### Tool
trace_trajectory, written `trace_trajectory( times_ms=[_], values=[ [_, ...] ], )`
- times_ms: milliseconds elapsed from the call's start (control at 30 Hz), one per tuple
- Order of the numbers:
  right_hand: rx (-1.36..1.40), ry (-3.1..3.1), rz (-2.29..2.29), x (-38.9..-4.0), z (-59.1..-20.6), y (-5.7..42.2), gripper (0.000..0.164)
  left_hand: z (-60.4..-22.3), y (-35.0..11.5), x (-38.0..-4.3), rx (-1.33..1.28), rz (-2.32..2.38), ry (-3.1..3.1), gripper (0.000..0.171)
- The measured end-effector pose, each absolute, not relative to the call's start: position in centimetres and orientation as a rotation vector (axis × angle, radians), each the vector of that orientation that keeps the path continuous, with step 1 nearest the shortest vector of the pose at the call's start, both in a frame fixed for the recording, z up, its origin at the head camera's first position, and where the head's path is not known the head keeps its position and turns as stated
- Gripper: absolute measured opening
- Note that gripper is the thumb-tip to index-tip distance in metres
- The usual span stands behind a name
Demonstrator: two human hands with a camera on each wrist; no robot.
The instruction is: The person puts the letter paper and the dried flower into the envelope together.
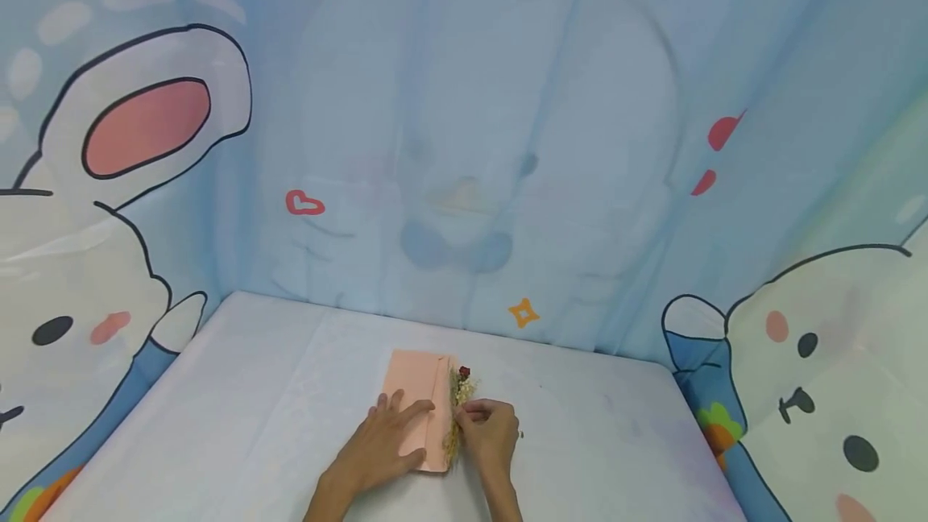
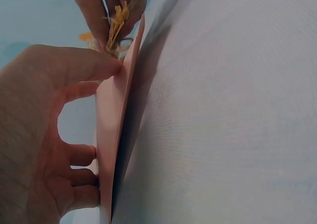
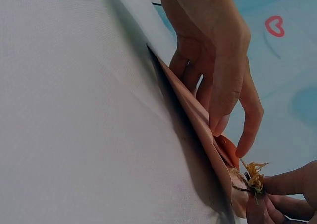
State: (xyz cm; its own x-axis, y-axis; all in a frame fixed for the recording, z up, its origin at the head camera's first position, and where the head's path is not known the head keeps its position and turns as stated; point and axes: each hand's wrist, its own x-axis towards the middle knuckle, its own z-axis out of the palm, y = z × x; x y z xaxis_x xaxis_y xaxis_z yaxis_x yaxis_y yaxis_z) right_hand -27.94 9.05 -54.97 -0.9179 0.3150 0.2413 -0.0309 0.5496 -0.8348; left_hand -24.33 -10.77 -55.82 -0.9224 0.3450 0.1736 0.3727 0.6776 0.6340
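A pink paper envelope (image 1: pixel 413 373) lies on the table, its right side slightly raised and parted in the right wrist view. My left hand (image 1: pixel 379 443) rests over it with fingers spread, thumb at the near edge and fingertips on its upper face. Along the right side lies a small bunch of dried flowers (image 1: pixel 465 387) with a dark red bloom at the far end. Thumb and fingers of my right hand (image 1: pixel 495 429) pinch this bunch close to the envelope's edge. Brown twine (image 3: pixel 241 188) shows around its stems in the right wrist view.
A white cloth covers the table (image 1: pixel 217 417). Behind and at both sides hangs a pale blue curtain (image 1: pixel 348 103) printed with cartoon animals. A tiny dark crumb (image 1: pixel 521 434) lies just right of my right hand.
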Motion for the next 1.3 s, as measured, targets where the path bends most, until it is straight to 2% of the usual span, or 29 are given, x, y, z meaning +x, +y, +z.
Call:
trace_trajectory(
  times_ms=[833,1300],
  values=[
    [-0.169,-2.468,1.250,-28.8,-56.0,6.4,0.013,-56.0,-11.1,-24.5,-0.585,-1.026,-2.871,0.069],
    [0.063,-2.549,1.369,-29.2,-56.0,5.4,0.007,-56.0,-11.0,-24.2,-0.543,-1.048,-2.877,0.072]
  ],
)
